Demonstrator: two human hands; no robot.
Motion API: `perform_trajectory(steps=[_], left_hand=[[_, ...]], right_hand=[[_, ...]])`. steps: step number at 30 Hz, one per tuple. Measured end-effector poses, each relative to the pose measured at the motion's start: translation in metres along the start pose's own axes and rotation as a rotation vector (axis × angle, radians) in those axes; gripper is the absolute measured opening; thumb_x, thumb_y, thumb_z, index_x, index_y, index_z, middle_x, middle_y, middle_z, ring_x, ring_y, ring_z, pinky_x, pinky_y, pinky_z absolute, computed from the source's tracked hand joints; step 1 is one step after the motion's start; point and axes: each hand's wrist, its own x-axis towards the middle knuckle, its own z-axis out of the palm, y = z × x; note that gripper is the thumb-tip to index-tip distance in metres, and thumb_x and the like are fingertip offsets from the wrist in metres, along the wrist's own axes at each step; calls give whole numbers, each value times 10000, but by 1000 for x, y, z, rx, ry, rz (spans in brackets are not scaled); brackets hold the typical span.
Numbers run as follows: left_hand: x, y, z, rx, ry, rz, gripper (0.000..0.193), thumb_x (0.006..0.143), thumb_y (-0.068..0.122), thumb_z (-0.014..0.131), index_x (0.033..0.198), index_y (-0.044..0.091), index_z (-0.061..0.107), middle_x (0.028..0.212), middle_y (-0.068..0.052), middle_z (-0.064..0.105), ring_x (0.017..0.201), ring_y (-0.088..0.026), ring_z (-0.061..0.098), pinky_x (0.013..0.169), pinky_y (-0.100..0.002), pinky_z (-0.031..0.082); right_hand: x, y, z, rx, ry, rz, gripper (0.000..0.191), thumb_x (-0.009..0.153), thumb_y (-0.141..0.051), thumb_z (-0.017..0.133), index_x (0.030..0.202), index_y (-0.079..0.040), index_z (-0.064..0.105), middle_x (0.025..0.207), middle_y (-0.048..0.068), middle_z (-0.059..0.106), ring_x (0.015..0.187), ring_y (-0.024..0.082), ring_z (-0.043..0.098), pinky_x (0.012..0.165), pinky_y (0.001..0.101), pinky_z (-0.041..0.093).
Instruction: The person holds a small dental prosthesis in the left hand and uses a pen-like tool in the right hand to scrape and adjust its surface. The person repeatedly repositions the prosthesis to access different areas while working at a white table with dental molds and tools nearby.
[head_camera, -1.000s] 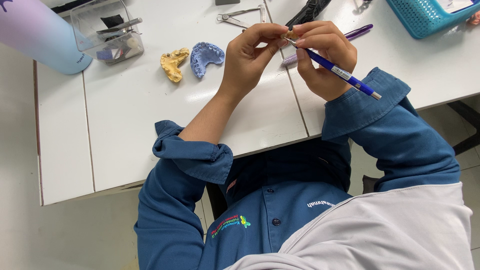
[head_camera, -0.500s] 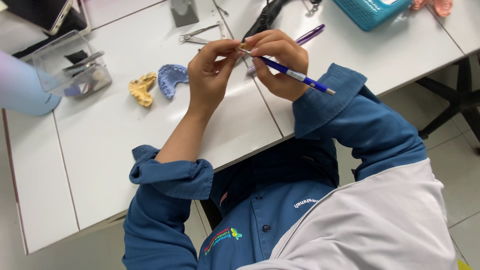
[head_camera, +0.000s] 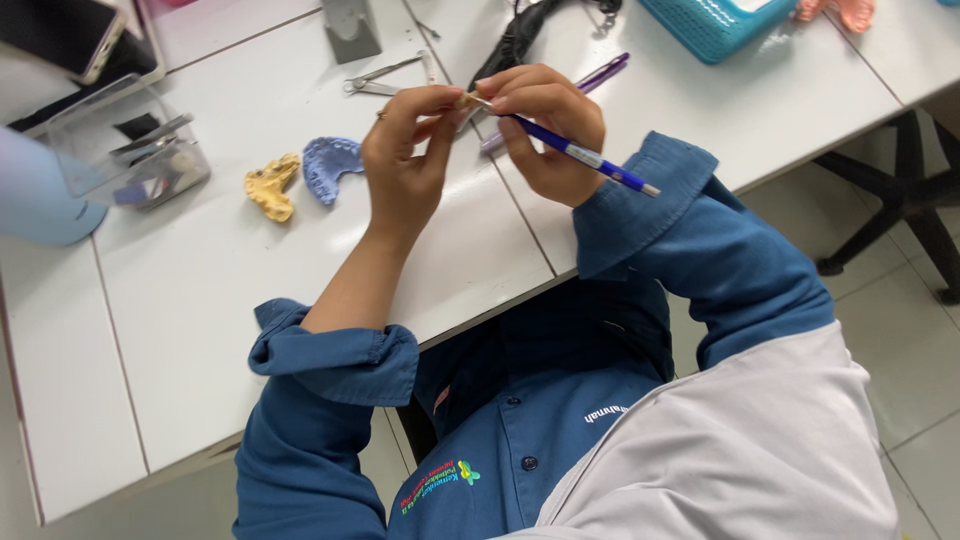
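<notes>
My left hand (head_camera: 408, 150) pinches a small yellowish piece (head_camera: 470, 99) between thumb and fingertips, raised above the white table (head_camera: 230, 290). My right hand (head_camera: 545, 130) grips a blue pen (head_camera: 585, 158) and its fingertips meet the same small piece from the right. The pen's tip is hidden among the fingers. A yellow dental cast (head_camera: 270, 187) and a blue dental cast (head_camera: 330, 165) lie side by side on the table to the left of my hands.
A clear plastic box (head_camera: 130, 150) with tools stands at the left, beside a pale blue cylinder (head_camera: 35, 195). Metal pliers (head_camera: 385, 78), a purple pen (head_camera: 600, 72), a black strap (head_camera: 520, 35) and a teal basket (head_camera: 730, 20) lie farther back. A chair base (head_camera: 900, 200) stands right.
The view has shifted, so the table and objects sit further right and lower. Both hands keep the same hold on the small piece and pen.
</notes>
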Motion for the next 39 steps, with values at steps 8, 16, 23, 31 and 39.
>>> perform_trajectory(steps=[8, 16, 23, 31, 39], left_hand=[[17, -7, 2, 6, -30, 55, 224, 1019, -52, 703, 1203, 64, 655, 1150, -66, 699, 1095, -182, 731, 965, -300, 672], [23, -7, -2, 32, -36, 65, 221, 1004, -12, 727, 1196, 79, 665, 1147, -54, 701, 1093, -174, 742, 998, -291, 669], [24, -7, -2, 79, -56, 86, 220, 992, 3, 750, 1178, 94, 675, 1124, -40, 707, 1067, -157, 745, 981, -278, 668], [25, -8, -2, 116, -63, 101, 235, 988, 5, 756, 1186, 98, 671, 1125, -41, 708, 1064, -158, 742, 983, -279, 662], [26, -7, -2, 131, -69, 128, 246, 987, 4, 758, 1192, 105, 667, 1128, -35, 710, 1051, -158, 744, 968, -271, 663]], right_hand=[[13, 1, -8, 66, -11, 54, 283, 964, 201, 581, 1189, 31, 556, 1260, 216, 602, 1254, 295, 631, 1132, 416, 585], [16, 6, -11, 41, -20, 6, 265, 934, 207, 593, 1150, 57, 561, 1200, 242, 613, 1266, 318, 652, 1078, 421, 601], [15, 11, -15, 11, -49, -36, 262, 929, 201, 625, 1148, 67, 570, 1206, 259, 617, 1245, 334, 662, 1064, 415, 597], [14, 11, -15, -6, -67, -15, 242, 953, 193, 654, 1151, 64, 602, 1213, 248, 622, 1268, 343, 661, 1061, 412, 613], [18, 12, -16, -54, -70, -54, 232, 943, 185, 661, 1136, 65, 615, 1194, 247, 641, 1240, 343, 671, 1044, 403, 614]])
